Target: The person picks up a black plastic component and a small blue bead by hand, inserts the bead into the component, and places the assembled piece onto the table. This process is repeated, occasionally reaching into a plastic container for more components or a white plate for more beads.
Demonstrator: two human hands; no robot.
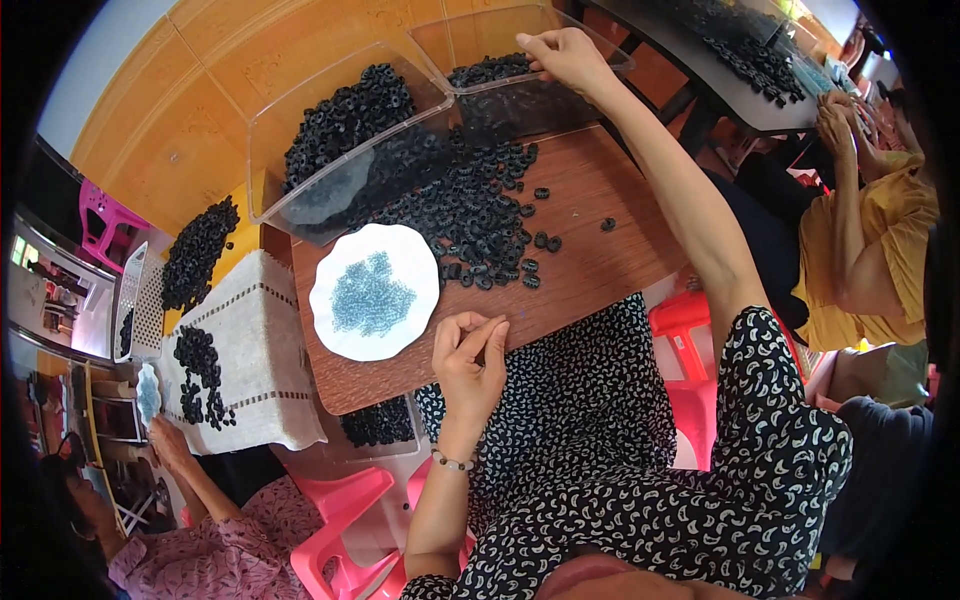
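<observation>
My left hand (470,365) is closed in a pinch above the front edge of the brown wooden board (590,270). Anything between its fingertips is too small to make out. My right hand (570,65) reaches over the far right clear plastic bin (530,105), thumb apart from the other fingers and nothing visible in them. Small black ribbed ring-like parts (485,220) lie heaped on the board. Beside them, at the left, a white scalloped plate (335,340) carries a pile of tiny clear bluish pieces (372,295).
Another clear bin (270,170), full of black parts, stands at the back left. A cloth-covered surface (260,370) with more parts is at the left, where a person in a pink top (230,550) works. Someone in a yellow shirt (870,260) sits right, near a pink stool (690,400).
</observation>
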